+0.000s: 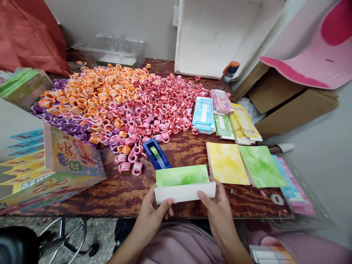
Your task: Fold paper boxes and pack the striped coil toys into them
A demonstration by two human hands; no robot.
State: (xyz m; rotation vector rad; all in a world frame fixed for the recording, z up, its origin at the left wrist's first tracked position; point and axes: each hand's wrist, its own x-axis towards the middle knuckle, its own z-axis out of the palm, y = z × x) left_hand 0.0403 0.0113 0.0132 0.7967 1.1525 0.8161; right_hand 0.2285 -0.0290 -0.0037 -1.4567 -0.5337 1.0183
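Both hands grip a green card [183,176] with its lower part folded up, so the white back shows as a strip across the front. My left hand [154,209] pinches the left end, thumb on the white strip. On the right end, my right hand [217,203] has its thumb pressed on the strip and fingers behind. Just beyond the card lies a blue tape dispenser [156,154] with a roll of tape. To the right are a yellow card stack [227,163] and a green card stack [262,166], side by side.
A heap of striped coil rings [118,99] covers the table's back left. Printed display boxes [74,157] stand at left. Printed card packs [203,113], a bottle [228,75] and cardboard boxes [297,106] are at right. A clear plastic tub [118,49] sits behind the heap.
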